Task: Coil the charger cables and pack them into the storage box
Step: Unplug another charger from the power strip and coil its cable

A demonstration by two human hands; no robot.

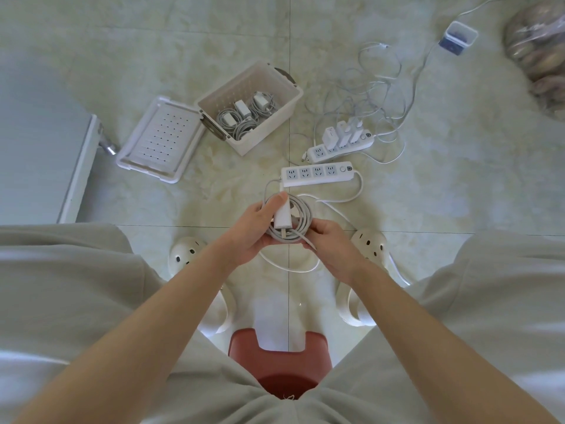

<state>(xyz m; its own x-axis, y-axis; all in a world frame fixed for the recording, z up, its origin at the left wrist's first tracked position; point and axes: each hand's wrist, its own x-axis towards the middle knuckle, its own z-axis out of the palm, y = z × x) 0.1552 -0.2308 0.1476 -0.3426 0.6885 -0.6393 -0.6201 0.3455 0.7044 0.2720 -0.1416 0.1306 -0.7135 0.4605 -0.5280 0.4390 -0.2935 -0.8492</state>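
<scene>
Charger cable [303,209], coiled, is gripped with its adapter [282,216] by the left hand [256,228]; the right hand [333,240] pinches the coil's right edge. Storage box [269,130] sits far left.

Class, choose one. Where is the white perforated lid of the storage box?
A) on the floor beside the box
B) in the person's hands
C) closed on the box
A: the white perforated plastic lid lies flat on the pale tiled floor beside the open beige plastic storage box.
</scene>
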